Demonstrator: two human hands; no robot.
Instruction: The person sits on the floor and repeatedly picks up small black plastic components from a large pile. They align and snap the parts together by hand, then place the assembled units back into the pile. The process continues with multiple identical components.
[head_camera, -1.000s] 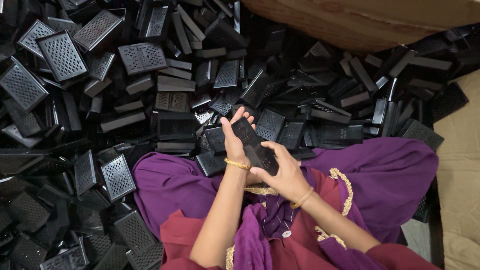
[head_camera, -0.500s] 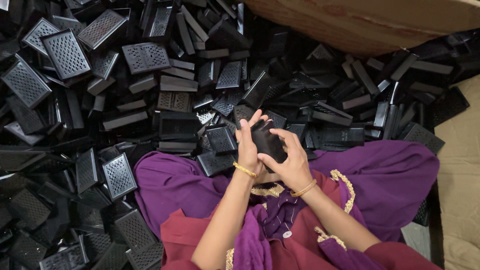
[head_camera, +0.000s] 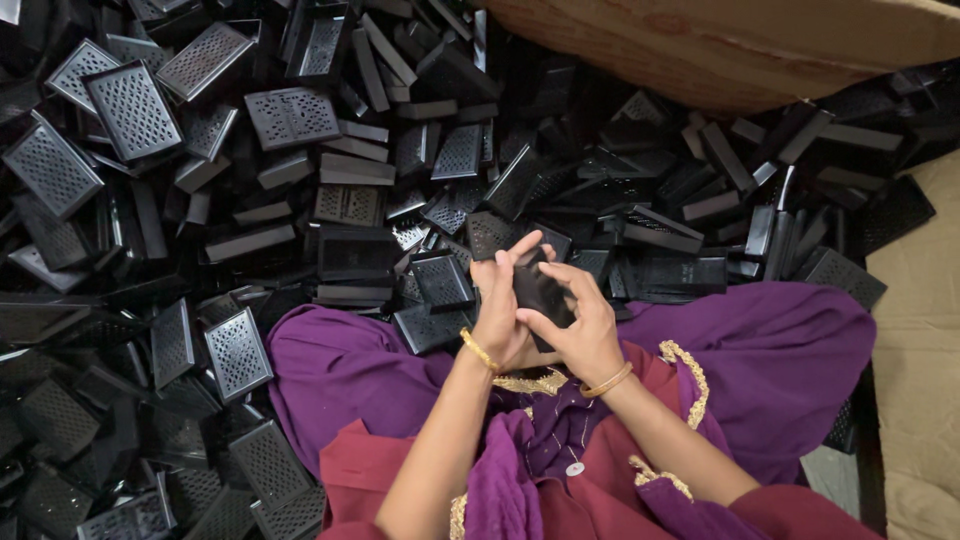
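Both hands meet over the lap and close together on one small black plastic part (head_camera: 540, 292), a flat rectangular piece like the many lying around. The left hand (head_camera: 500, 312) wraps it from the left side, with the fingers reaching up over its top edge, and the right hand (head_camera: 580, 322) presses on it from the right and from below, the thumb laid across its face. The part is therefore exactly between the two grips, with neither hand clearly nearer. Its long axis seems to run from the upper left to the lower right, although the fingers cover most of it, so I cannot be sure. Beyond the grip, away from the body, lies the heap of black perforated trays (head_camera: 290, 115) (some show their grid side). Below the hands spreads the purple cloth (head_camera: 760, 350) of the lap.
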